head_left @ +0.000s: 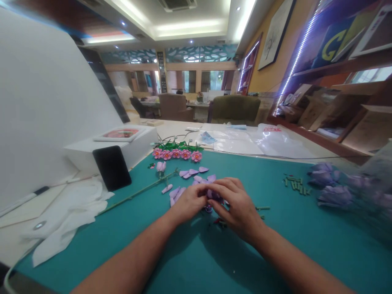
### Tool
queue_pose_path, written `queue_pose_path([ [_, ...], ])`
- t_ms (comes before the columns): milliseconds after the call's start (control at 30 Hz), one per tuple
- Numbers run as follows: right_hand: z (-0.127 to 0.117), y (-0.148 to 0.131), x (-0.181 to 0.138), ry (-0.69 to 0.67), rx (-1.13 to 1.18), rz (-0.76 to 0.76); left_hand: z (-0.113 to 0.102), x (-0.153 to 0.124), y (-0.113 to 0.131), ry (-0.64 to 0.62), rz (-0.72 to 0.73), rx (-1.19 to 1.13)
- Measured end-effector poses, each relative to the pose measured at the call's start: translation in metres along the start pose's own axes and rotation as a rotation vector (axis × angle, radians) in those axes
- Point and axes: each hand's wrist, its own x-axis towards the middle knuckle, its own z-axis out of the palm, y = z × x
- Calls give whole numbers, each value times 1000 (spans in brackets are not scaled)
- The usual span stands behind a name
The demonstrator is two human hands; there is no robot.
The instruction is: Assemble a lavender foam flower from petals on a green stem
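In the head view my left hand (pixel 191 200) and my right hand (pixel 237 204) meet over the middle of the green mat (pixel 171 257). Between their closed fingers is a purple flower (pixel 215 196), mostly hidden by the hands. Loose lilac petals (pixel 176 195) lie beside my left hand, with more petals (pixel 190 173) just beyond. A pale rose (pixel 161 167) stands near a long green stem (pixel 141 190) that runs across the mat to the left. Beneath my right hand some small dark red and green bits show partly.
A row of pink flowers (pixel 176 154) lies at the mat's back edge. Short cut green stems (pixel 296 184) and purple roses (pixel 333 196) are on the right. At left stand a black phone-like slab (pixel 112 168), a white box (pixel 82 151) and crumpled white tissue (pixel 73 208). Clear plastic bags (pixel 272 141) lie behind.
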Motion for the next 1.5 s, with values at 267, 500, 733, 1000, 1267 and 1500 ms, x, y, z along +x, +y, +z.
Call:
queue_pose_path([
  [267, -1, 0, 1, 0, 5, 7, -2, 0, -1, 8, -27, -19],
  [500, -4, 2, 0, -21, 29, 48, -2, -1, 5, -21, -51, -204],
  [733, -7, 8, 0, -42, 21, 158, -1, -1, 10, 19, -196, -492],
  [1000, -3, 8, 0, -41, 60, 153, 1, -1, 7, 0, -191, -519],
  [1267, -9, 17, 2, -1, 168, 263, -5, 0, 2, 36, -234, -579],
  [1500, -7, 58, -3, -13, 126, 458, -23, 4, -2, 152, -254, -665],
])
